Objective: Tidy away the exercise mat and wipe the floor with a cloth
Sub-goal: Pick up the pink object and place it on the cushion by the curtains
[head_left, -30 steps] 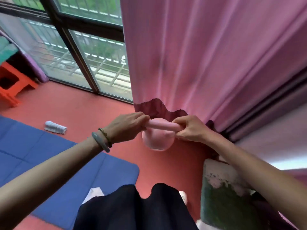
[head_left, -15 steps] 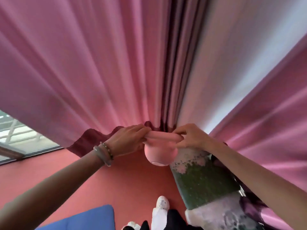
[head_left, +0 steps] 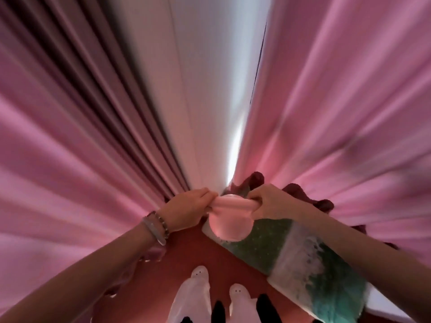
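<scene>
- The left hand point(head_left: 186, 209), with two bracelets point(head_left: 156, 227) at its wrist, has its fingers point(head_left: 206, 195) curled tight round the left end of the pink kettlebell point(head_left: 229, 226) handle
- The right hand point(head_left: 271, 202) grips the other end the same way, fingers point(head_left: 255, 197) wrapped over the bar
- The kettlebell's round body hangs under the hands, off the red floor point(head_left: 186, 255), right at the near end of a green and white patterned bundle point(head_left: 298, 259); whether they touch I cannot tell
- Pink curtains point(head_left: 70, 159) hang on both sides of a pale strip of wall point(head_left: 198, 89)
- White slippers point(head_left: 198, 283) stand on the floor below
</scene>
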Demonstrator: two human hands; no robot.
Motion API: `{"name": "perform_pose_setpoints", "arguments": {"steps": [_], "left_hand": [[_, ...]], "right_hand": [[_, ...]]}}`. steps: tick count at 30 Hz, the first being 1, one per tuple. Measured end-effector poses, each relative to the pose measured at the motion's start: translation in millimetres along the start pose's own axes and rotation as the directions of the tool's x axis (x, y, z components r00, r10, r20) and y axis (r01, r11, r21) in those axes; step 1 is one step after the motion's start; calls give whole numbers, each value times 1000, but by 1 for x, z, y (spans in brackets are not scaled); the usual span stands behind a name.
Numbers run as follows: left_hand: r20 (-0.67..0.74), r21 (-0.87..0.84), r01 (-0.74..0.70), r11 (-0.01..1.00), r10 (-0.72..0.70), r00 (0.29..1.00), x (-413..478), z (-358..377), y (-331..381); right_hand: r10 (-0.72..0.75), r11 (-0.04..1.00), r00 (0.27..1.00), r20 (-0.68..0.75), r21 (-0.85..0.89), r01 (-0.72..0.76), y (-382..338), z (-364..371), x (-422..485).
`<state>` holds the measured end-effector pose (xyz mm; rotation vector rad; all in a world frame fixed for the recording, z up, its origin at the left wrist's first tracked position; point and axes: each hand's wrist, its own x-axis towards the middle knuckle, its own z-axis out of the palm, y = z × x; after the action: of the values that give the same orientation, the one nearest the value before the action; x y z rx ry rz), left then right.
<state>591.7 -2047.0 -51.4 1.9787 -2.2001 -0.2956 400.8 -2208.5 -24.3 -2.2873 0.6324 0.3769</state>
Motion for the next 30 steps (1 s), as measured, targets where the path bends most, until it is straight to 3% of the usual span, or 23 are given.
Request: {"name": "perform_pose_setpoints", "arguments": {"steps": [6, 12, 16, 24, 30], "left_hand": [[179, -135, -145, 980, 168, 969, 56, 25, -29], [393, -270, -97, 958, 202, 897, 101, 66, -28], [440, -345, -86, 935, 242, 865, 126, 98, -30], [617, -313, 5, 950, 200, 761, 197, 198, -62], [616, -271, 16, 963, 161, 771, 240, 320, -115]], "right_hand": [[171, 979, 984, -37, 115, -166, 24, 29, 5], [275, 943, 961, -40, 204, -262, 74, 64, 17], [327, 914, 945, -13, 260, -312, 109, 74, 33], [371, 883, 926, 64, 283, -373, 209, 103, 114], [379, 881, 925, 44, 288, -375, 299, 165, 201]]}}
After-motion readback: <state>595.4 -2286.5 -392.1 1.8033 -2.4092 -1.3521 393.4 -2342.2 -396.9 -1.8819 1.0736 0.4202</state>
